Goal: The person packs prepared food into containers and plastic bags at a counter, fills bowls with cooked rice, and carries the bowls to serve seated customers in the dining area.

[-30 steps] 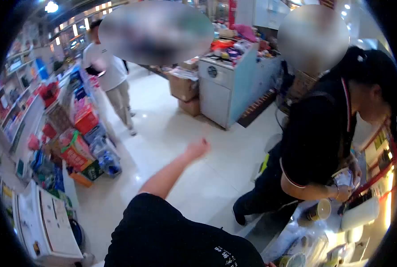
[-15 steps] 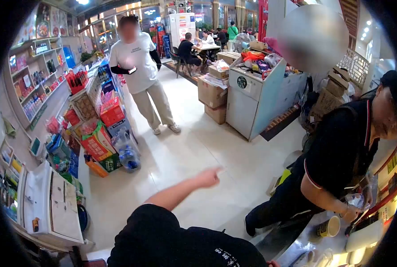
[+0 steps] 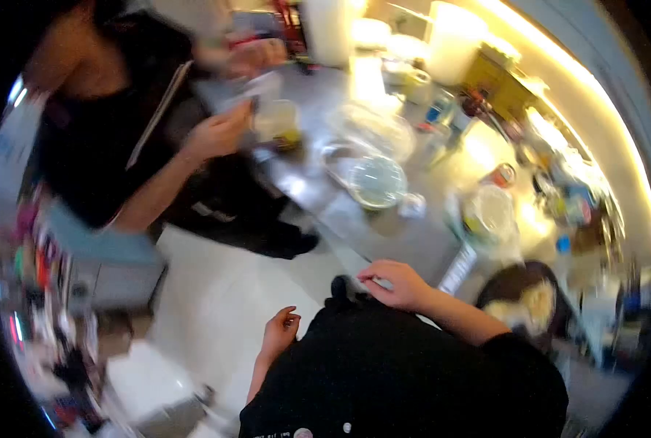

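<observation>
1. Head view, left hand: the left hand (image 3: 280, 330) is held low beside the black shirt (image 3: 406, 365); its fingers are loosely bent and released, with nothing seen in them.
2. Head view, right hand: the right hand (image 3: 400, 286) is held near the front edge of the counter (image 3: 406, 244). Its fingers are half curled and nothing is seen gripped; whether the dark cloth (image 3: 340, 289) beside them is touched cannot be told.
3. Head view, step: a pause between handlings is judged to be shown. For the nearest round tub (image 3: 378, 182) to be lifted, the right arm would have to be extended and the fingers spread.
4. Head view, tub: it is seen upright on the counter, beyond and apart from the right hand. Its top is pale and bluish, apparently lidded; its contents are lost to blur.
5. Head view, surroundings: a paper cup (image 3: 276, 124) is seen beside a co-worker's hand (image 3: 223, 131); a dark dish (image 3: 495, 287) with pale contents is placed at right.
</observation>
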`<action>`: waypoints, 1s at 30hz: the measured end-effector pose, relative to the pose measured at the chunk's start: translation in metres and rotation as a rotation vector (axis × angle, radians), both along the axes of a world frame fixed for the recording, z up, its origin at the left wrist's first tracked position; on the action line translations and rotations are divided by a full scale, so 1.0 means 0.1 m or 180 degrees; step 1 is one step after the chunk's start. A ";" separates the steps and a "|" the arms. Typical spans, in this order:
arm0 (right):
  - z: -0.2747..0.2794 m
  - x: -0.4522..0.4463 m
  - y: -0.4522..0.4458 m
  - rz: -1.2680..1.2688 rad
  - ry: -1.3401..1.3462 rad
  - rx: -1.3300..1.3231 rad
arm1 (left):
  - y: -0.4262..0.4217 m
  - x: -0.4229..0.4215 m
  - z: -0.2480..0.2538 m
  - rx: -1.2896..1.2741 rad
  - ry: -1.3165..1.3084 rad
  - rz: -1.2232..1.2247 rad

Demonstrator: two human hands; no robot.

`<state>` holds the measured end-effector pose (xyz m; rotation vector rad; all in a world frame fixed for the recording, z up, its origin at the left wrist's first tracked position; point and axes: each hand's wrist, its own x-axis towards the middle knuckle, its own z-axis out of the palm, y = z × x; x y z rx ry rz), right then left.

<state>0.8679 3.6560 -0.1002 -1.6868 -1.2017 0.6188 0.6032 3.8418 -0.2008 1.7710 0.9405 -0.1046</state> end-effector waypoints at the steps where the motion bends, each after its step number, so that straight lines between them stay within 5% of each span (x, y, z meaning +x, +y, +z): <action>1: -0.01 -0.02 -0.17 -0.0323 0.0040 -0.0059 | 0.00 0.15 -0.03 -0.0059 0.0040 -0.0323; 19: 0.12 -1.03 -1.32 -0.3437 0.0336 -0.0363 | -0.17 2.16 0.05 -0.0026 -0.0727 -0.3419; 25: 0.10 -1.12 -1.51 -0.3964 0.0601 -0.0473 | -0.47 2.34 0.13 -0.0332 -0.0613 -0.3728; 30: 0.21 -0.62 -1.89 -0.3804 -0.0105 -0.0491 | -0.66 2.55 0.20 0.0069 -0.0332 -0.3786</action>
